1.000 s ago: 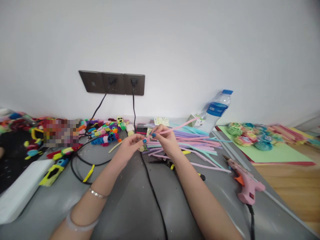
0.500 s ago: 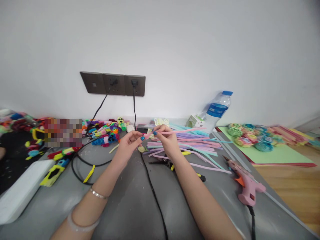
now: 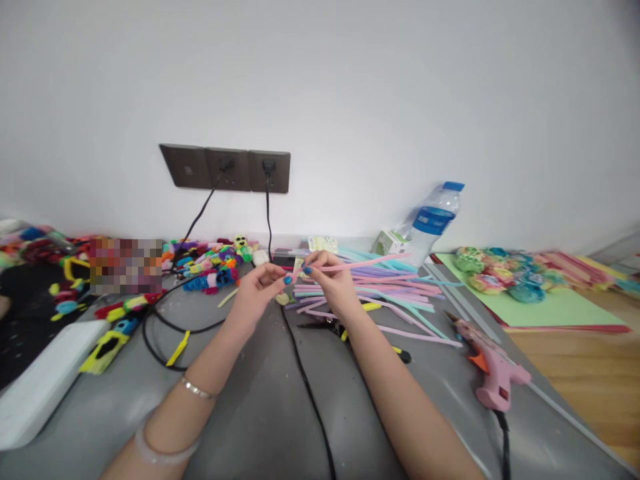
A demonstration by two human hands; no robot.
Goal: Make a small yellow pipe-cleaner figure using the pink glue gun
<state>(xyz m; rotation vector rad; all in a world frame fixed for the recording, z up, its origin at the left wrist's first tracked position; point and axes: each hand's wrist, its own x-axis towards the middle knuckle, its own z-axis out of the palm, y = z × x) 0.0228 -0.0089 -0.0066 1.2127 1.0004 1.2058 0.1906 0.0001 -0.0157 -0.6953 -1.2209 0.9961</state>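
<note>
Between my two hands is a pink pipe cleaner [image 3: 375,263], its long end reaching out to the right past my knuckles. My left hand [image 3: 257,287] pinches the bent short end between thumb and finger. Close beside it, my right hand [image 3: 327,277] grips the same stem just right of the bend. Behind and below my right hand lies a loose spread of pastel pipe cleaners [image 3: 370,291] in purple, pink and turquoise. Black-and-yellow pliers [image 3: 330,325] lie on the table, partly covered by my right forearm.
A pink glue gun [image 3: 495,380] lies at right, near green paper [image 3: 560,310] bearing pastel flowers. A water bottle [image 3: 434,223] leans against the wall. Colourful fuzzy figures [image 3: 215,260] fill the back left. Black cables run from the sockets [image 3: 225,168]; a white box [image 3: 45,387] lies left.
The pink pipe cleaner's short end has turned upward between my fingertips, and its long end shifted slightly. Both hands stay almost in place.
</note>
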